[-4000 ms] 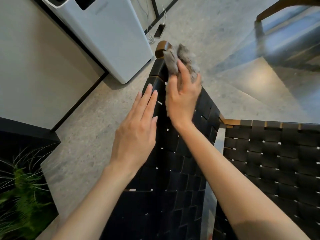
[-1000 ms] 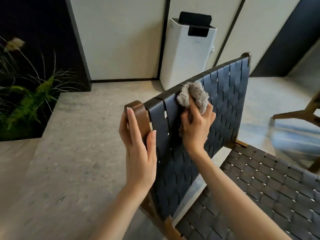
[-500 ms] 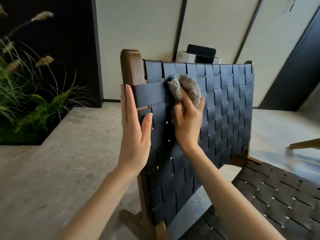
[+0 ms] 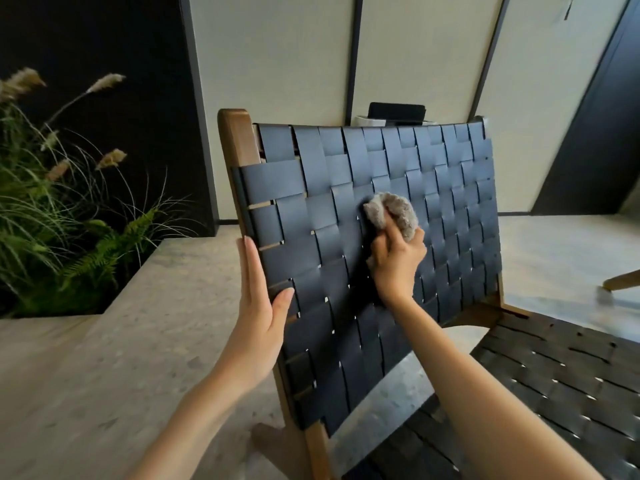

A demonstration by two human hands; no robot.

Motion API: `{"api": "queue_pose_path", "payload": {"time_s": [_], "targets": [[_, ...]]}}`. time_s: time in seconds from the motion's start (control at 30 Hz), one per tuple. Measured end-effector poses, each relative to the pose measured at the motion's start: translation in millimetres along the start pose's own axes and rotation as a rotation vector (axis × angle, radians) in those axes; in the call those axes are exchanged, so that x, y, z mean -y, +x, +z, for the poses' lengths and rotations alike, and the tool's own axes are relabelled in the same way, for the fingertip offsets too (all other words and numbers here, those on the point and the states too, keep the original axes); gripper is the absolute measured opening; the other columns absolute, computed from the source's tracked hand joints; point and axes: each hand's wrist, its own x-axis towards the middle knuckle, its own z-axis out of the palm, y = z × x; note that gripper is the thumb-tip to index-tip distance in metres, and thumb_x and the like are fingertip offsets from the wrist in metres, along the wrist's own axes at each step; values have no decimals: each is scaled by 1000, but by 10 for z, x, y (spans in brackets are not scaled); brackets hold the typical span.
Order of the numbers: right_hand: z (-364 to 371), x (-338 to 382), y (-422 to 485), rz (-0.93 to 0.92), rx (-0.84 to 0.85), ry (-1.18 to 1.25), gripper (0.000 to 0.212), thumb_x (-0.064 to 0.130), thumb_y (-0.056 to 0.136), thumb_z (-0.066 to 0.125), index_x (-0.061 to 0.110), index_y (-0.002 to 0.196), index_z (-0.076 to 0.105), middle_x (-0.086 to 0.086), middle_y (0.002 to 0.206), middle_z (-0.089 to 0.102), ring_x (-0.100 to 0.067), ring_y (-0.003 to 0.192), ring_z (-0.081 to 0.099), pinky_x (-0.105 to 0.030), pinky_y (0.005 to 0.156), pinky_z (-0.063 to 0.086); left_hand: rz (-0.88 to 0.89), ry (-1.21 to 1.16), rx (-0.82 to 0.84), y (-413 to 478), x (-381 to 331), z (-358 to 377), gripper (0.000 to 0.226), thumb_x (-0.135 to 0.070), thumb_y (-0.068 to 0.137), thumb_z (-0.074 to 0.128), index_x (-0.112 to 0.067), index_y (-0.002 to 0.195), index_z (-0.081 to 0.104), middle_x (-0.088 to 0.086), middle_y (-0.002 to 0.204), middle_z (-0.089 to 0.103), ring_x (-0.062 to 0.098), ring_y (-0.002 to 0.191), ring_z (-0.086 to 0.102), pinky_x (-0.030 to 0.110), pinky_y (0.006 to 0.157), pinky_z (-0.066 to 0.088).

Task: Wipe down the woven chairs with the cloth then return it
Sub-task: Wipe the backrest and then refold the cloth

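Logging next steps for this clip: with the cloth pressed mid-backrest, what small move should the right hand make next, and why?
Probably slide the cloth rightward across the woven backrest. The right hand grips it bunched against the backrest's middle, while the left hand, fingers straight, braces its left edge, so the panel looks steadied for a stroke.
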Motion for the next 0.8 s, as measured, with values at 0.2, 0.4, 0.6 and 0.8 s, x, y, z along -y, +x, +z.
{"api": "queue_pose_path", "payload": {"time_s": [0.2,0.4,0.6,0.8], "targets": [[72,127,-108,35,-28,84,41,3,92,47,20,125,64,-22,119,44,-40,104,41,-26,97,27,-47,17,71,-4,-40,-100,78,-18,99,41,-48,129,-24,-30,142,-32,-18,132,-21,-3,101,-10],[-19,423,-766,-301,158,83,44,2,87,51,20,126,63,-17,123,47,-35,105,40,-26,93,26,-96,13,215,-233,-28,-231,68,-19,101,35,-52,131,-17,-34,145,-23,-26,128,-14,-7,98,-4],[-195,390,-1018,-403,251,112,47,5,87,62,23,131,59,-13,124,48,-33,110,42,-33,94,35,-127,69,209,-369,-48,-161,72,-23,101,36,-56,129,-21,-37,141,-26,-32,121,-14,-9,95,2],[-198,-11,-816,-241,192,-23,54,2,84,60,25,132,58,-19,120,46,-39,106,42,-39,89,36,-110,124,190,-389,-37,-132,72,-24,101,36,-53,131,-22,-37,140,-26,-39,113,-13,-14,86,6]]}}
